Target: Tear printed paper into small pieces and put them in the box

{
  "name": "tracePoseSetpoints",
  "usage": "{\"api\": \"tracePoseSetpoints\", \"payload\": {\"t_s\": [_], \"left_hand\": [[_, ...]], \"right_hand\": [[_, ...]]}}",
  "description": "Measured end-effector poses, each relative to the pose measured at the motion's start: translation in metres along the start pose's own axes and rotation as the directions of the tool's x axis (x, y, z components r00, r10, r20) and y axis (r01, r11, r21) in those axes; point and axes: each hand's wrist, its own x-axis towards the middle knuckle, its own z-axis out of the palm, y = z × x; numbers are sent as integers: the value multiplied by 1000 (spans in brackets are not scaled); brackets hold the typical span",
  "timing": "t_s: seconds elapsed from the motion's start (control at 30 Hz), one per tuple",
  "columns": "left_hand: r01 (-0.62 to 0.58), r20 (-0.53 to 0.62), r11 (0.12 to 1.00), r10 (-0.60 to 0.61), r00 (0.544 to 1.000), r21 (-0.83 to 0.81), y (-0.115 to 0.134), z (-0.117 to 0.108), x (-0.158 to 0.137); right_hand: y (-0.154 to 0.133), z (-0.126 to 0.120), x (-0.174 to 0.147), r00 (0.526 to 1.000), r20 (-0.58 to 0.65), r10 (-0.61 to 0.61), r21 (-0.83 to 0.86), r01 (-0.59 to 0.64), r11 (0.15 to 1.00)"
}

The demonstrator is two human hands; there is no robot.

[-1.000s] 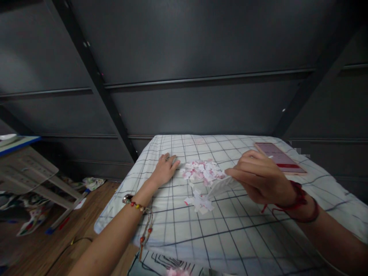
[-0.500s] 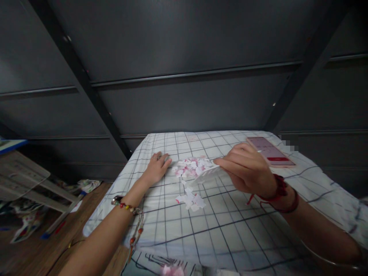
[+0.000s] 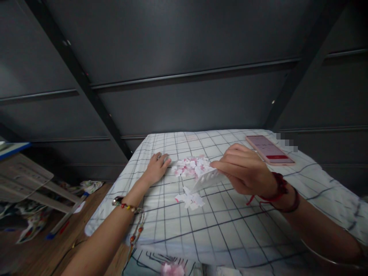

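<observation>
My right hand (image 3: 247, 170) is closed, thumb and fingers pinching what looks like a white comb (image 3: 207, 179), flat, with a row of slits along it. The comb slants down and left, its lower end over the paper scraps. A pile of torn white and pink paper scraps (image 3: 189, 165) lies on the checked cloth (image 3: 161, 226). Nearer me is a smaller cluster of scraps (image 3: 189, 200). My left hand (image 3: 157, 168) rests flat on the cloth just left of the pile, fingers spread, holding nothing.
A pink-edged phone (image 3: 270, 150) lies on the cloth beyond my right hand. Dark grey panels (image 3: 184, 103) rise behind the cloth's far edge. To the left stands a small desk (image 3: 25, 172) with blue edging. Something pink (image 3: 172, 269) sits at the bottom edge.
My right hand has shifted slightly left, and the comb's lower end has come closer to the nearer cluster of scraps. My left hand stays in place. The view has tilted a little.
</observation>
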Motion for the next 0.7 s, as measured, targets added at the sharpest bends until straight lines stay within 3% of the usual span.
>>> {"api": "tracePoseSetpoints", "payload": {"t_s": [0.17, 0.33, 0.57, 0.7], "left_hand": [[-11, -12, 1000, 11, 1000, -13, -1, 1, 0], [-13, -31, 1000, 12, 999, -28, -3, 3, 0], [-42, -45, 999, 41, 998, -27, -4, 3, 0], [-30, -36, 999, 30, 999, -20, -3, 1, -1]], "right_hand": [[-5, 5, 1, 996, 52, -66, 61, 63, 996], [-7, 9, 1, 999, 34, 5, -26, -4, 1000], [-13, 20, 2, 994, 80, -74, 49, 70, 996], [-14, 18, 3, 997, 73, -27, 83, 21, 996]]}}
